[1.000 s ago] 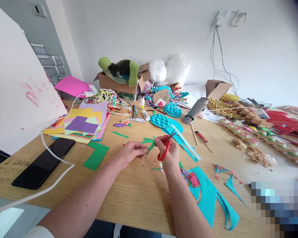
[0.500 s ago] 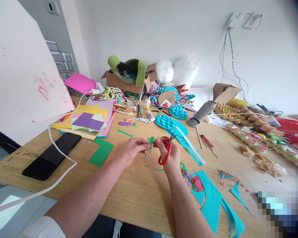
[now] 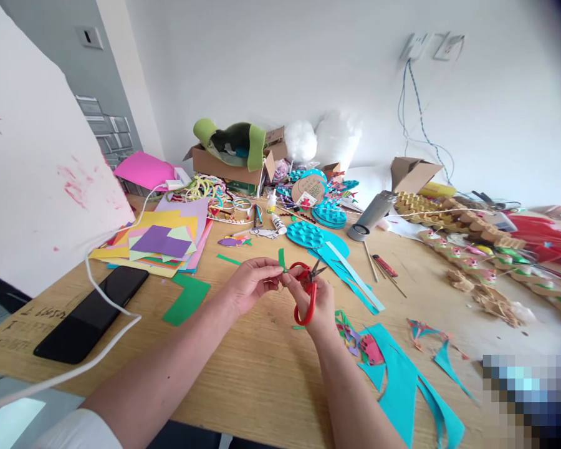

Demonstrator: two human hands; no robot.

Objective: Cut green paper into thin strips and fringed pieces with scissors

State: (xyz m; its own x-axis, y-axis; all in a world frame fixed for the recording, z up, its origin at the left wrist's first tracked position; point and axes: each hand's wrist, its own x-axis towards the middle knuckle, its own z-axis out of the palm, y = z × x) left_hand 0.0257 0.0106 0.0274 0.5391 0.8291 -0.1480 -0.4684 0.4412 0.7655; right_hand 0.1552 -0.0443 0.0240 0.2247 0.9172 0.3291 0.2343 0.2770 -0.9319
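My left hand (image 3: 256, 284) is closed in a pinch on a small green paper strip (image 3: 281, 256), whose upper end sticks up above the fingertips. My right hand (image 3: 318, 307) has red-handled scissors (image 3: 311, 302) hooked in its palm, with the partly open blades pointing up and away to the right. Its thumb and finger meet the left fingertips at the strip's lower part, which the fingers hide. A bigger green paper piece (image 3: 187, 299) lies left of my hands, and a narrow green strip (image 3: 229, 259) lies beyond them.
Left are a black phone (image 3: 91, 315), a white cable (image 3: 115, 321) and stacked coloured paper (image 3: 201, 218). Blue paper scraps (image 3: 397, 374) lie beside my right forearm. Farther back are glue bottles (image 3: 278, 224), blue bumpy pieces (image 3: 305, 235), a grey flask (image 3: 371, 217) and a cardboard box (image 3: 229, 163).
My fingertips have drawn together, covering the lower part of the green strip and the thin dangling ends seen before. The scissors stay in my right hand. The view has shifted slightly.
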